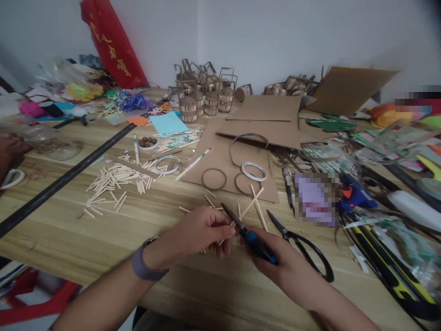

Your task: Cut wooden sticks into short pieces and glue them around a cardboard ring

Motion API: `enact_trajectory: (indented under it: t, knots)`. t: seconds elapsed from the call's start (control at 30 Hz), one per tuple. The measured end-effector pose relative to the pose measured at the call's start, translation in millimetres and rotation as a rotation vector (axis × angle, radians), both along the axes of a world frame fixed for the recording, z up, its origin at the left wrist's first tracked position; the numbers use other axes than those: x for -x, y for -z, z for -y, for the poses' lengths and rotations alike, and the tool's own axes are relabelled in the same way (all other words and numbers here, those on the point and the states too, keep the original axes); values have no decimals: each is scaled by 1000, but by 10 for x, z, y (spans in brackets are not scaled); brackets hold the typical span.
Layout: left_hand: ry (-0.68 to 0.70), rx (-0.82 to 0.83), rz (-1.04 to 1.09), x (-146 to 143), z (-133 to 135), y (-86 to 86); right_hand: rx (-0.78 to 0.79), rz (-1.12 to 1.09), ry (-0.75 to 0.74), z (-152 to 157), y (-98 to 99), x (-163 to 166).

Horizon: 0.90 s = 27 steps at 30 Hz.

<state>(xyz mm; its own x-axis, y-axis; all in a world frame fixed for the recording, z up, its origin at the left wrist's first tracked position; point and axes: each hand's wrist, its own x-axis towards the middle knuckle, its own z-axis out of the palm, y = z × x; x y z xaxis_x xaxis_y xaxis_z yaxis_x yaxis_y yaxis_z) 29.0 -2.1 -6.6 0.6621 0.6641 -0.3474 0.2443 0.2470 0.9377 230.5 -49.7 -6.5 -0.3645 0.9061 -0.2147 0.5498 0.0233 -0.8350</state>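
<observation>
My left hand, with a watch on its wrist, is closed in a pinch around short wooden sticks, partly hidden by the fingers. My right hand is wrapped around a blue-and-black-handled tool with a long, dark, pointed end. That end lies close over the left fingertips; whether it is pliers or a cutter is unclear. Two longer sticks cross just beyond, one a pale chopstick. Black scissors lie right of my right hand. A heap of short cut sticks lies to the left.
Cardboard bears brown rings and a tape roll. Small stick baskets stand at the back. A black strip crosses the left side. A yellow-and-black cutter lies right. Another person's hand shows at left.
</observation>
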Motion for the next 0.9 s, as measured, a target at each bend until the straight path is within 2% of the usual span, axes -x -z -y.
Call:
enact_trajectory:
  t: [0.13, 0.3, 0.4, 0.7, 0.9]
  knots:
    - [-30, 13, 6, -3, -17, 25, 78, -67, 11, -18, 2, -57]
    - [4, 32, 99, -20, -2, -7, 337, -299, -7, -28, -20, -177]
    - [6, 66, 142, -31, 5, -12, 421, -390, 7, -22, -19, -194]
    - [-12, 12, 92, -49, 9, 21, 319, -268, -16, -32, 4, -150]
    - [-13, -6, 87, -42, 8, 13, 246, -216, 19, -24, 11, -113]
